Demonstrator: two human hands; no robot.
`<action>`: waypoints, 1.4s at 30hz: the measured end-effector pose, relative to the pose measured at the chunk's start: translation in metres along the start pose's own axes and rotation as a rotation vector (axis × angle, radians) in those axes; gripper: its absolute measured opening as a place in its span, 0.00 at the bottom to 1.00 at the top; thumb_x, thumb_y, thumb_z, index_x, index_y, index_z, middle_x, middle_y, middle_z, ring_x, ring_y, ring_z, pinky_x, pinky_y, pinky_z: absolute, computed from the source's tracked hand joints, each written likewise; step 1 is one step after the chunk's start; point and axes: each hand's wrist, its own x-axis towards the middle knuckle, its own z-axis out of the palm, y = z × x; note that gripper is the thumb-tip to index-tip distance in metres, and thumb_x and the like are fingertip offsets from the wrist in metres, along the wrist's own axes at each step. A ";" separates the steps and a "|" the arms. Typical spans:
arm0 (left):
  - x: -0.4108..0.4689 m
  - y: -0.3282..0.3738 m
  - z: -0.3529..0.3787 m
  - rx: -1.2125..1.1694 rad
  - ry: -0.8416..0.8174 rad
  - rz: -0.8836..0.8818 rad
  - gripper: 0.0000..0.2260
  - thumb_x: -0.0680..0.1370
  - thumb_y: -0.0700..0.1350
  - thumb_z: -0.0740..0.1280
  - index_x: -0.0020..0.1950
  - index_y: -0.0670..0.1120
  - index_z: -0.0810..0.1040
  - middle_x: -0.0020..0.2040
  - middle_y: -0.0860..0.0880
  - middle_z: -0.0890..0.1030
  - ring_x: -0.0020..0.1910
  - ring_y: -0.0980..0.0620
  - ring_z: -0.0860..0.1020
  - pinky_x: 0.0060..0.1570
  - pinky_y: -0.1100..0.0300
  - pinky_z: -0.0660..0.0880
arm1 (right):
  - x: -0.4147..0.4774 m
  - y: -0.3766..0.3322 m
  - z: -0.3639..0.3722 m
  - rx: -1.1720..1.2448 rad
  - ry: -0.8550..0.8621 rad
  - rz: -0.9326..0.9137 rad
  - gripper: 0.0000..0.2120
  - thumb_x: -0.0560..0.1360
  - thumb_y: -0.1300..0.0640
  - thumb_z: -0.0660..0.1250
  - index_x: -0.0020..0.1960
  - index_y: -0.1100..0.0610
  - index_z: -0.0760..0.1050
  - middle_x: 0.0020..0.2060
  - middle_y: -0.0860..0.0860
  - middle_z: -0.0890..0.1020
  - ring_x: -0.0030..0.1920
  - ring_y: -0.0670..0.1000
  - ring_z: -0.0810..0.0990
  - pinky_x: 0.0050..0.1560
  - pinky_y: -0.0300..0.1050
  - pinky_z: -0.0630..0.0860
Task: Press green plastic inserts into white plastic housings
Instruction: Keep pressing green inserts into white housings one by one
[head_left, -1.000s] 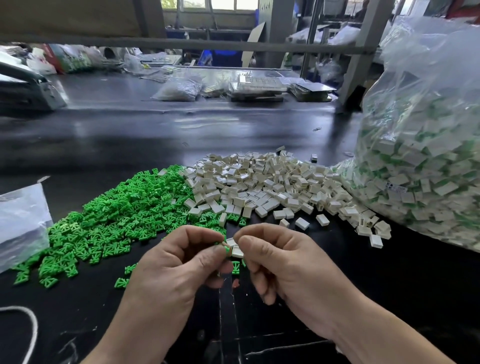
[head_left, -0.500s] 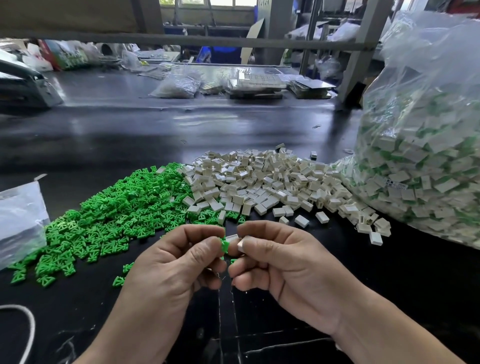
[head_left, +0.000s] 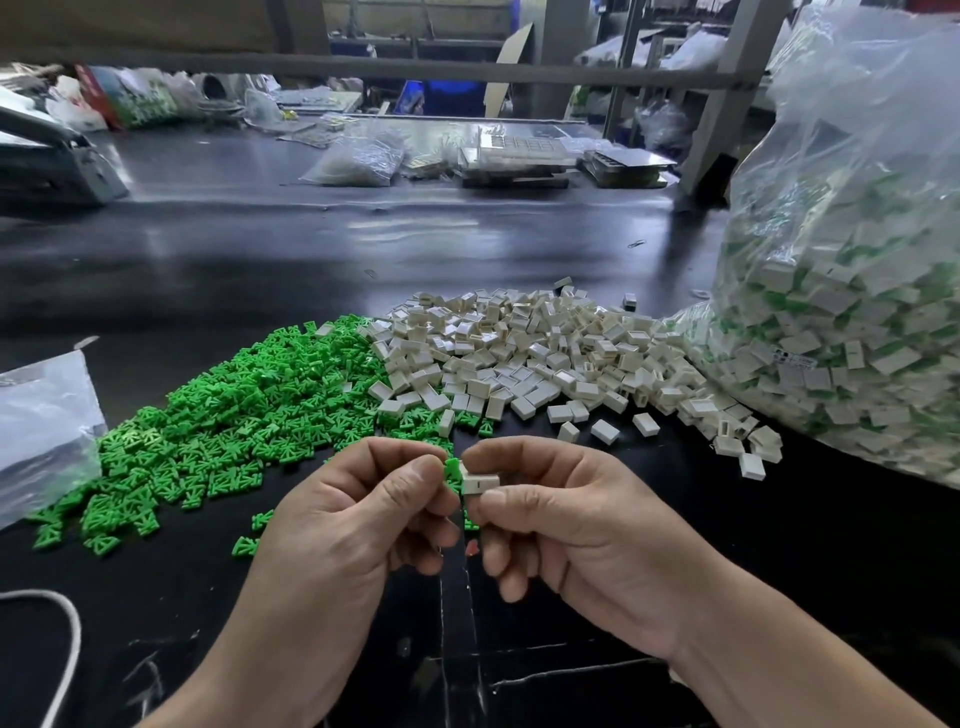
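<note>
A person's two hands met above a black worktable (head_left: 779, 545), just in front of a heap of white housings (head_left: 524, 358) that served as the centre of the bench. The right hand (head_left: 566, 525) pinched a single white housing (head_left: 480, 484) between thumb and forefinger, its slotted face turned toward the camera. The left hand (head_left: 358, 519) gripped a green insert (head_left: 453, 467) with thumb and forefinger, holding it against the housing's left end; how far the insert sat inside could not be told, as fingers covered the joint. The other fingers of both hands were curled in toward the palms.

To the left of the white heap, and touching it, spread a wide pile of loose green inserts (head_left: 234, 415). To the heap's right stood a large clear plastic bag (head_left: 852, 291) packed with white pieces showing green, its base pressed against the heap's edge. Farther left of the heap, beyond the green pile, lay another clear bag (head_left: 41, 421) and, nearer the camera, a loop of white cord (head_left: 67, 623). Behind the heap, well apart across the dark surface, sat smaller bags and flat trays.
</note>
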 end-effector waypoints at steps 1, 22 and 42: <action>0.000 0.000 0.000 0.005 0.003 0.007 0.11 0.66 0.51 0.73 0.44 0.46 0.84 0.37 0.41 0.82 0.32 0.48 0.79 0.28 0.61 0.74 | 0.000 0.000 0.000 0.005 -0.020 0.003 0.12 0.74 0.65 0.72 0.56 0.64 0.80 0.38 0.60 0.80 0.30 0.53 0.80 0.26 0.42 0.78; -0.001 -0.003 -0.002 0.114 0.002 0.089 0.09 0.68 0.48 0.77 0.45 0.48 0.84 0.38 0.41 0.83 0.33 0.46 0.80 0.30 0.60 0.75 | -0.001 0.000 -0.003 -0.212 0.118 -0.086 0.06 0.78 0.58 0.70 0.43 0.52 0.81 0.35 0.54 0.79 0.27 0.50 0.76 0.24 0.40 0.73; -0.003 -0.003 -0.002 0.311 0.023 0.174 0.06 0.69 0.52 0.69 0.43 0.53 0.83 0.36 0.46 0.83 0.33 0.50 0.81 0.31 0.63 0.77 | -0.005 0.003 -0.002 -0.481 0.085 -0.112 0.05 0.78 0.54 0.71 0.52 0.54 0.83 0.33 0.50 0.80 0.32 0.48 0.78 0.31 0.41 0.75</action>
